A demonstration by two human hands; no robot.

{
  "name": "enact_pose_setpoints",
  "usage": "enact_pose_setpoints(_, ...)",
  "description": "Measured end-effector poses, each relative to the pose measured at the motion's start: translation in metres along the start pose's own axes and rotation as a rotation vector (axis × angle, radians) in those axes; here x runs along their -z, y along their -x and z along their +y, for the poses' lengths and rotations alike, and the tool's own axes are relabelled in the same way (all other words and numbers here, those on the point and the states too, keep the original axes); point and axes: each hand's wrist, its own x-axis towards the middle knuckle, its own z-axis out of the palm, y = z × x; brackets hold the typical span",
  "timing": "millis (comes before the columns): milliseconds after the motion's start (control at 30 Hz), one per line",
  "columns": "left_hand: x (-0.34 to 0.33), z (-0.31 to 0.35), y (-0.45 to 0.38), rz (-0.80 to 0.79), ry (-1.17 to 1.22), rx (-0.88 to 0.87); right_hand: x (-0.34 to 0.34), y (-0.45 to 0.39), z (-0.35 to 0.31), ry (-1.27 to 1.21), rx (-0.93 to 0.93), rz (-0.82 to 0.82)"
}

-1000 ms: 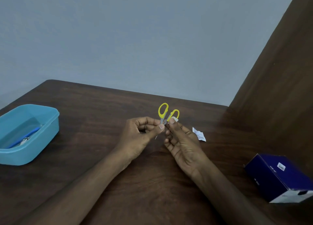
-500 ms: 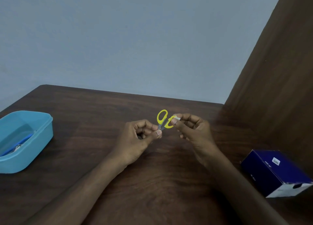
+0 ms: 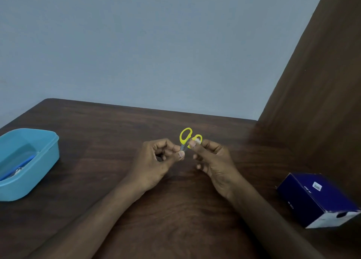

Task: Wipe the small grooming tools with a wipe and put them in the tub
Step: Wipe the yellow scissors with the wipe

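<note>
Two hands work above the dark tabletop (image 3: 117,180). The blue tub (image 3: 45,161), far left, already holds tools. The left hand (image 3: 156,161) pinches the yellow scissors (image 3: 185,139); the right hand (image 3: 213,159) pinches the wipe (image 3: 197,141) against a handle. Wiping is unfinished; tubbing remains.

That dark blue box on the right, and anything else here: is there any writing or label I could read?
Dark blue box, white sticker on top: too blurred to read.
Same box, pale marks on top and on its side: too small and blurred to read.
Blue tub, yellow scissors: no writing visible.
</note>
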Motion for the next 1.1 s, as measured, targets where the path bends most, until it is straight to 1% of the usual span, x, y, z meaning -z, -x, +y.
enact_pose_setpoints(67,0.001,-0.001,0.0,0.003,-0.004,0.0,-0.002,0.001,0.002,0.05,0.005,-0.041)
enact_pose_setpoints(200,-0.001,0.001,0.0,-0.025,0.01,-0.009,0.003,-0.004,-0.004,-0.043,0.012,0.052)
enact_pose_setpoints(300,0.0,0.0,-0.001,-0.007,0.015,-0.011,-0.001,-0.003,0.002,-0.073,0.034,0.051)
enact_pose_setpoints(400,0.001,0.001,-0.001,0.012,0.022,0.005,-0.005,-0.004,0.006,-0.008,0.142,0.051)
enact_pose_setpoints(500,-0.001,0.003,-0.001,0.013,0.024,0.024,0.002,-0.009,0.001,-0.008,0.244,0.118)
enact_pose_setpoints(600,0.0,0.003,-0.001,0.051,0.013,0.039,0.009,-0.012,0.0,-0.023,0.281,0.184)
enact_pose_setpoints(700,-0.001,0.005,0.0,0.061,0.008,0.061,0.014,-0.017,0.002,0.036,0.348,0.267)
enact_pose_setpoints(800,-0.001,0.005,0.001,0.054,-0.005,0.06,0.015,-0.017,0.002,0.001,0.358,0.263)
enact_pose_setpoints(933,0.001,0.001,-0.002,0.158,0.004,0.059,0.021,-0.021,0.008,0.145,0.31,0.284)
enact_pose_setpoints(1033,0.002,0.0,-0.002,0.192,0.008,0.07,0.025,-0.022,0.01,0.2,0.246,0.231)
enact_pose_setpoints(1067,0.001,0.0,-0.002,0.195,0.002,0.069,0.027,-0.022,0.01,0.266,0.243,0.224)
enact_pose_setpoints(1100,0.001,0.0,-0.002,0.199,-0.004,0.067,0.031,-0.023,0.009,0.399,0.276,0.225)
